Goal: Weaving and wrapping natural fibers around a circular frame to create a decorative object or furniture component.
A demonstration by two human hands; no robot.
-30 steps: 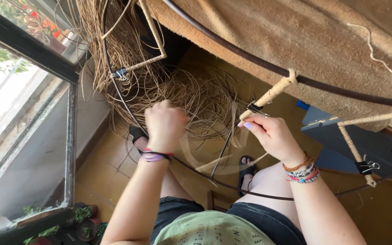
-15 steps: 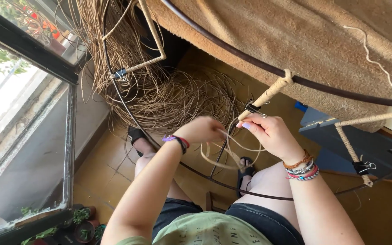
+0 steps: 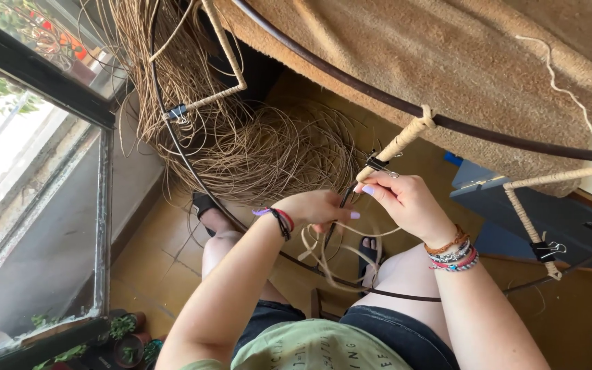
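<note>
Cane strand (image 3: pixel 340 264) loops loosely between our knees, its upper end running up toward the wrapped spoke (image 3: pixel 399 145), which slants up to the right. Our left hand (image 3: pixel 320 207) and right hand (image 3: pixel 399 199) both pinch it there. Below: tiled floor (image 3: pixel 152 274), window (image 3: pixel 29 178) left.

Left hand (image 3: pixel 320 209) now beside right hand (image 3: pixel 405 202)

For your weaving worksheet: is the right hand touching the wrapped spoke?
Touching. The head view shows the right hand with its fingertips pinching the lower end of the wrapped spoke.
</note>
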